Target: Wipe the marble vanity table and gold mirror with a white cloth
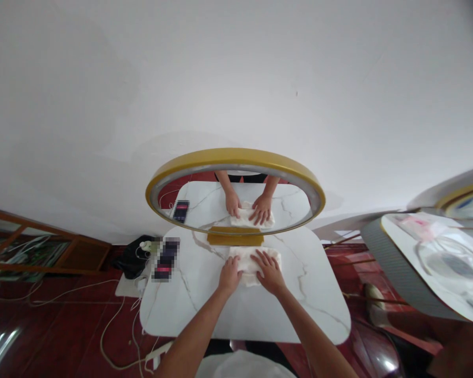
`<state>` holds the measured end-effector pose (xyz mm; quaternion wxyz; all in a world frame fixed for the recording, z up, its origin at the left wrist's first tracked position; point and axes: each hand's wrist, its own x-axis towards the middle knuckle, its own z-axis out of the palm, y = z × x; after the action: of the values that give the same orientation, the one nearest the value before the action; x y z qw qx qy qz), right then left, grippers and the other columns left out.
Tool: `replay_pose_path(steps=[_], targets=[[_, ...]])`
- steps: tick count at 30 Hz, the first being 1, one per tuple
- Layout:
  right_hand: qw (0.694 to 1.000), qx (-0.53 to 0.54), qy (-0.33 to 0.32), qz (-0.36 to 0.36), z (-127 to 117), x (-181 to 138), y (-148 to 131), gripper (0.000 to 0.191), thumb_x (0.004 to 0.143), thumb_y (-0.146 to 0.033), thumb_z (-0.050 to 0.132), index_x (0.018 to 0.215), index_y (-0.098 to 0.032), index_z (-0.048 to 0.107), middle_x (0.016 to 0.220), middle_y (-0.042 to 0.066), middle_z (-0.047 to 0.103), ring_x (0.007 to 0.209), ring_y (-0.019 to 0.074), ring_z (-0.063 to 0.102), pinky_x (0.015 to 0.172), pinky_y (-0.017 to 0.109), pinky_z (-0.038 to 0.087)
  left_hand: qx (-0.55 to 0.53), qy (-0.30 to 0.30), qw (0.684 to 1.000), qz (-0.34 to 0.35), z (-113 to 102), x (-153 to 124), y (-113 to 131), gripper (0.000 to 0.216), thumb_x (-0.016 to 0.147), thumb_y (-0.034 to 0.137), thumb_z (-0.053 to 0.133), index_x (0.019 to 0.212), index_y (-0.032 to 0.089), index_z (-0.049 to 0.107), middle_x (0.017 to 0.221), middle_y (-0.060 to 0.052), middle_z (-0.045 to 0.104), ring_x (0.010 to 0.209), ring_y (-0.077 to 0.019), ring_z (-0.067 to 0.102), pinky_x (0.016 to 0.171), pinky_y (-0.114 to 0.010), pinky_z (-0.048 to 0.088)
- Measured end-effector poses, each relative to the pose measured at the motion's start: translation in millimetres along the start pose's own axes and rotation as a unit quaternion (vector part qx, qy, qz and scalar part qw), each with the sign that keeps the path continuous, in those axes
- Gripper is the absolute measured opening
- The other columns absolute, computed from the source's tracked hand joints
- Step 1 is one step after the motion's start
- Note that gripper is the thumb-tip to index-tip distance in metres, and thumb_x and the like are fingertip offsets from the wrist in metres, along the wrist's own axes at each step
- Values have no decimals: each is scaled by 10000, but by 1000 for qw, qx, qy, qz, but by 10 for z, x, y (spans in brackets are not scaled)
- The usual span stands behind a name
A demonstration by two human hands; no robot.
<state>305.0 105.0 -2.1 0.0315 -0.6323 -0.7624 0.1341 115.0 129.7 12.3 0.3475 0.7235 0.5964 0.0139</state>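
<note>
A white folded cloth (246,258) lies on the white marble-patterned table (303,310), just in front of the mirror's gold base (235,239). My left hand (230,274) rests on the cloth's left end, fingers down on it. Across the right part of the cloth, my right hand (270,270) lies flat with its fingers spread. Both hands press on the cloth rather than grip it. Their reflection shows in the round gold-framed mirror (236,156) behind the cloth.
A phone with a blurred screen (166,260) lies at the table's left edge. Beyond it are a black bag (132,257) and white cables (106,336) on the red floor. To the right stands another table (410,262) holding clutter, with a person's leg below it.
</note>
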Motion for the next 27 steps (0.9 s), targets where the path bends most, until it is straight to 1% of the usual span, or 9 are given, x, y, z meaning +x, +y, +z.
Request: replay_pose_path(steps=[3,6,12,14,16,19,22,24,27], targets=[[1000,8,4,3,50,-163,-9,697,769,-139,401,1412,-339,222,1506,-56,141,1366,207,132,1094,439,112,-9,-11,1000,11,7,-135,-1,442,802,216,473,1229,200,362,1219,-75,444,1145,-205,410,983,-306,279],[1000,19,-3,-5,130,-475,-12,694,764,-170,410,1407,-355,227,1500,-72,159,1369,210,125,1099,454,107,-35,-34,998,36,75,-354,-29,434,773,247,510,1190,218,395,1184,-55,473,1110,-193,437,966,-301,312],[1000,26,-10,-3,347,-1269,30,687,782,-228,423,1415,-364,194,1502,-69,140,1370,241,127,1099,475,121,-108,-102,985,88,513,-798,-110,550,701,281,581,1212,216,385,1219,-94,464,1134,-231,428,994,-333,327],[1000,27,-15,2,412,-1470,59,692,781,-245,433,1415,-373,185,1501,-69,143,1367,254,141,1096,486,129,-117,-124,980,104,644,-877,-126,596,681,302,609,1225,221,379,1234,-109,461,1145,-246,423,1000,-337,330],[999,27,-19,3,453,-1593,82,692,784,-265,437,1414,-383,176,1499,-70,149,1365,263,148,1092,495,136,-125,-141,974,123,706,-908,-128,605,669,308,620,1222,233,385,1234,-109,463,1136,-248,435,992,-336,344],[999,22,-21,9,462,-1625,72,693,786,-284,439,1415,-386,165,1500,-65,144,1366,277,141,1087,513,128,-124,-151,971,135,675,-895,-116,576,650,283,629,1181,260,409,1210,-93,476,1103,-245,460,963,-341,368],[999,14,-31,5,441,-1530,4,697,782,-278,439,1414,-382,165,1504,-52,133,1364,289,134,1079,529,110,-113,-146,975,127,561,-882,-144,550,652,267,620,1159,256,406,1185,-73,484,1068,-234,471,934,-340,382],[999,15,-47,-10,439,-1434,-68,701,777,-281,451,1412,-384,172,1505,-38,140,1357,302,149,1069,543,108,-110,-141,976,121,462,-900,-224,529,661,258,606,1149,237,400,1166,-62,487,1051,-221,470,922,-330,383],[995,36,-87,-45,463,-1265,-230,716,773,-335,490,1410,-388,167,1503,-17,163,1334,328,196,1051,563,128,-116,-134,978,112,279,-976,-451,504,657,230,595,1122,227,401,1153,-46,483,1052,-207,456,925,-314,369]])
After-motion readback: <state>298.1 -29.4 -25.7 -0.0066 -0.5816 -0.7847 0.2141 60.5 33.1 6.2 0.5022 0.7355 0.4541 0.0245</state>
